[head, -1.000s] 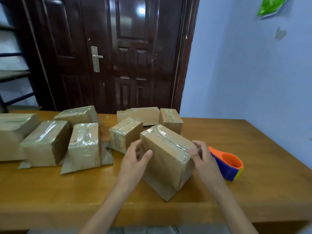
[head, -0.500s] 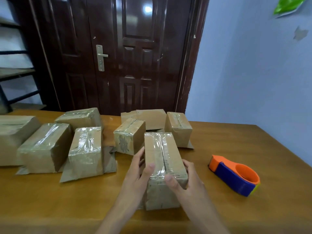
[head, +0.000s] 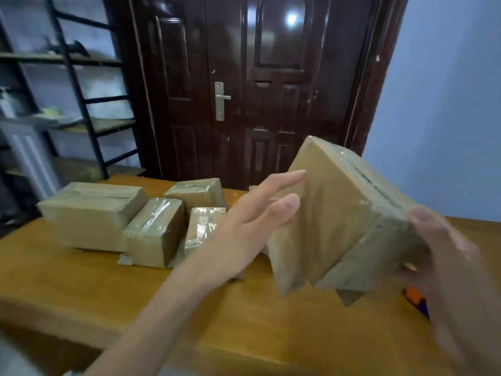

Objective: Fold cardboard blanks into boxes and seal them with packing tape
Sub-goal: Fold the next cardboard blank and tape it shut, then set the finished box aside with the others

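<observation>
Brown cardboard box with clear tape along its top seam [head: 336, 213] was off the yellow wooden surface [head: 81, 289], tilted on a corner in mid-air at right. Right hand [head: 447, 256] was blurred at the box's near right corner — whether its fingers were wrapped round the edge, I could not tell. Left hand [head: 254, 226] was flat, fingers straight and apart, resting along the box's left face, not curled on anything.

Risks, as judged:
- Box was carried largely by one blurred hand; a flat palm gives little hold, so it could slip and drop.
- Loose bottom flaps hung unsealed — they could splay or crease if it were set down on them.
- Orange and blue tape dispenser [head: 416, 299] lay just under the right hand; could get knocked.
- Finished taped brown boxes [head: 151, 234] sat close at left; a swing could shove them.
</observation>
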Demonstrator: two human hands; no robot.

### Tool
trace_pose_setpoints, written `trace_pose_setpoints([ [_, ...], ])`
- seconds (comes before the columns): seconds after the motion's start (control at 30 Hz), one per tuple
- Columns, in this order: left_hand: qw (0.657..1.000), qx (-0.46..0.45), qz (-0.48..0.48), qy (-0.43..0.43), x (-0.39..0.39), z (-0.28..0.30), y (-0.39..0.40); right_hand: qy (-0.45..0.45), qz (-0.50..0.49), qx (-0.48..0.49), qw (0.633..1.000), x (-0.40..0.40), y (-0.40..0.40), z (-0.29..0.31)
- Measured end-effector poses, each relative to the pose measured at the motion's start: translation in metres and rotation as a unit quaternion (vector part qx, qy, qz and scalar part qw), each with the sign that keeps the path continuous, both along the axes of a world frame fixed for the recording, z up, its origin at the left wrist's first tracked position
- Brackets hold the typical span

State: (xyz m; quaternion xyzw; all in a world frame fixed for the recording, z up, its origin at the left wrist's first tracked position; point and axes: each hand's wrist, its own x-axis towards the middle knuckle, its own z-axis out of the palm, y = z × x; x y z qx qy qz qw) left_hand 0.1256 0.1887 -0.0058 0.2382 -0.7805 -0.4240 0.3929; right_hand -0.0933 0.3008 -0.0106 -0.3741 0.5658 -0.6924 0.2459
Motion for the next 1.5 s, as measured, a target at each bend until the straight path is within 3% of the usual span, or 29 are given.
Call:
trace_pose_setpoints([
  [0.1,0.999,-0.011,0.031,-0.006,0.010,0.008,-0.014,-0.037,0.042,0.014,0.998,0.018,-0.025,-0.005],
  [0.27,0.995,0.016,0.100,0.006,0.019,-0.026,-0.015,0.077,0.026,0.024,0.996,0.072,-0.044,-0.006],
  [0.47,0.990,0.081,0.076,0.090,0.046,-0.017,-0.014,0.187,0.021,0.007,0.982,0.080,-0.050,0.002],
  [0.77,0.997,0.069,-0.022,-0.024,0.037,0.001,-0.030,0.079,-0.095,-0.034,0.992,0.059,-0.050,-0.012],
  [1.03,0.983,-0.026,0.179,0.034,0.099,0.004,-0.039,0.102,-0.237,-0.011,0.966,0.067,-0.016,-0.078],
  [1.23,0.970,-0.067,0.235,-0.013,0.131,-0.024,-0.030,0.110,-0.257,0.062,0.958,0.073,-0.006,-0.105],
  [1.3,0.967,-0.062,0.246,0.000,0.138,-0.033,-0.029,0.146,-0.248,0.075,0.955,0.071,-0.005,-0.107],
  [1.4,0.965,-0.065,0.253,-0.009,0.144,-0.042,-0.028,0.228,-0.153,0.162,0.948,0.062,-0.016,-0.107],
  [1.5,0.965,-0.070,0.249,-0.039,0.149,-0.047,-0.027,0.243,-0.089,0.233,0.937,0.047,-0.026,-0.099],
])
